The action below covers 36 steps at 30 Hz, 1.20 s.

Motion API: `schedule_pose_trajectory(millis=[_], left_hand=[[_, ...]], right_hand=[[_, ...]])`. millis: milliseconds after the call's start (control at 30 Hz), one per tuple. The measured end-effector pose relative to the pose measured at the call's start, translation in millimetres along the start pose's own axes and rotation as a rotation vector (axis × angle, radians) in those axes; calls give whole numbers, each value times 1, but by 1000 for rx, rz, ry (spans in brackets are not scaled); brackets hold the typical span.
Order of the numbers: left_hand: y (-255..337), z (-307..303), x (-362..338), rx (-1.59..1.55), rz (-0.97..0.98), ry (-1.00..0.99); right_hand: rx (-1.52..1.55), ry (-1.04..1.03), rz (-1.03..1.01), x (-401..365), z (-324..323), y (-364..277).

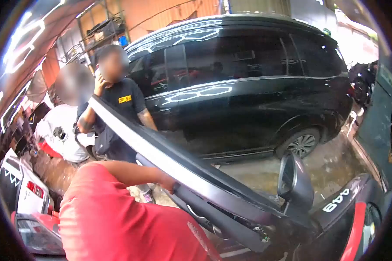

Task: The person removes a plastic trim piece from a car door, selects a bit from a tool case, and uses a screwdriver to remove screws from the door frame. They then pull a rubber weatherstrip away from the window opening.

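A black car (248, 87) is filling the far half of the view, standing side-on on the wet floor (335, 161) of a garage, well apart from the work in front. Nearer, an open door (231, 217) is swinging out across the lower middle of the picture, its pale window frame (161, 152) running as a long slant from upper left to lower right; standing open like this, it is leaving its upper edge free to grasp. A red sleeve (117, 217) is coming in from the lower left, and the bare forearm is stretching from it to that frame. Two people are standing behind the door, one in a dark shirt (117, 113) with a hand raised to the face, one in a white shirt (63, 130) just beside. A white car (21, 187) is showing its tail at the left edge. The side mirror (294, 182) is sticking up at the door's front corner. The left hand (166, 182) is resting against the underside of the frame about midway along, likely steadying it (the fingers are tucked behind the strip, so I cannot tell how far they are closing). The right hand is not showing at all.
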<state>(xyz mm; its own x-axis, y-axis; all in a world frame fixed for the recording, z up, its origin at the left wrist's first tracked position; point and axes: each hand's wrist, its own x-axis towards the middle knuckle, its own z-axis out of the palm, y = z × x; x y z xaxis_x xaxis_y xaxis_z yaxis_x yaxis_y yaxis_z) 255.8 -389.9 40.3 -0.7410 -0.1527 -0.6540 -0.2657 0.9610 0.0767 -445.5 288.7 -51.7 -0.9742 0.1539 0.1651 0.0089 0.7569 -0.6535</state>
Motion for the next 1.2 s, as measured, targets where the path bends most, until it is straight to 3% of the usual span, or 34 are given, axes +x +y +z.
schedule_pose_trajectory(millis=[233,467,600,800,933,967,1033,1100,1200], left_hand=[[-1,6,-24,-8,5,9],[-17,8,-39,-12,77,47],[-33,10,-39,-11,153,92],[-85,5,-30,19,294,110],[-138,-21,-62,20,315,141],[-147,-30,-79,14,320,205],[-166,-48,-99,-10,324,237],[-176,-68,-115,-22,324,251],[-176,-73,-123,-24,371,199]], right_hand=[[-12,28,36,-40,-22,1],[53,167,85,-133,-93,13],[168,294,105,-214,-137,23],[352,547,219,-407,-217,56],[470,627,191,-512,-213,14],[433,640,152,-536,-210,-2],[45,696,-30,-585,-198,-50],[63,712,-105,-629,-192,-113],[227,680,119,-691,-201,-212]])
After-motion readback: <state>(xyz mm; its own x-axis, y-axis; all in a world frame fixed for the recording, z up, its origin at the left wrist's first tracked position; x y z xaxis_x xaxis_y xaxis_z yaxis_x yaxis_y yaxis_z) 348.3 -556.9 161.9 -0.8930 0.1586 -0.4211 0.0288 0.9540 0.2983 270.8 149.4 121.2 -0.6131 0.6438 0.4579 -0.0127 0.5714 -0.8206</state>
